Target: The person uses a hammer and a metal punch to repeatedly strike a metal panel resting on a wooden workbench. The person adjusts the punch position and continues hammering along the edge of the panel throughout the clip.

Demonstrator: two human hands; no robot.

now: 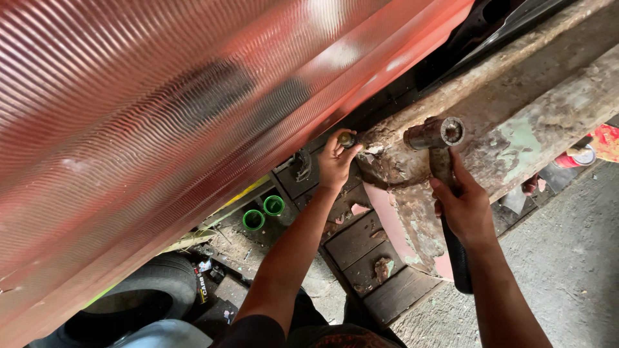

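Note:
My right hand (465, 205) grips the dark handle of a hammer (436, 134). The hammer's rusty round head is up against a corroded, flaking metal beam (516, 122). My left hand (336, 161) holds a small metal tool, perhaps a chisel or punch (348, 139), its tip set against the rusted edge of the beam just left of the hammer head. The two hands are roughly a hand's width apart.
A large glossy red vehicle panel (161, 129) fills the upper left. Below lie a black tyre (151, 293), two green round caps (263, 212), wooden planks (367, 245) and debris. Grey concrete floor (567, 258) lies to the right, with a red can (577, 158) at the far right.

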